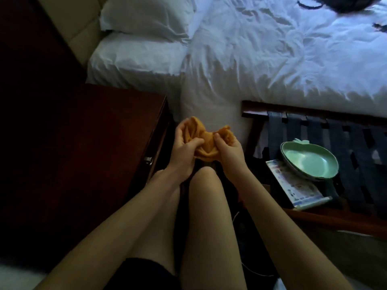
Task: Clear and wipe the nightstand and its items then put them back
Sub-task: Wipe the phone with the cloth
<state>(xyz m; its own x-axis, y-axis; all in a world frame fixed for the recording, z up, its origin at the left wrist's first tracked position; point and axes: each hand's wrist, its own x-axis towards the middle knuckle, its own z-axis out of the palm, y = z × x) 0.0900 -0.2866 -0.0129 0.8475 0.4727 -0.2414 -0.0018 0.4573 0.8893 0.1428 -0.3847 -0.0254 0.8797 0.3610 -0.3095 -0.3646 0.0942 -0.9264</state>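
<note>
Orange cloth (204, 138), one, soft and bunched, gripped by both hands in front of the knees. Left hand (184, 150) pinches its left fold, thumb across; right hand (227, 150) clutches the right bunch. One dark red wooden nightstand (100, 147) stands left of them, glossy flat top, one metal pull on the drawer front. One wooden luggage rack (322, 126) with dark woven straps sits right, carrying one round pale green bowl (310, 161) and one flat printed plastic packet (297, 188), bowl overlapping packet. Two white pillows (144, 17) and one creased white duvet (272, 55) on the bed.
</note>
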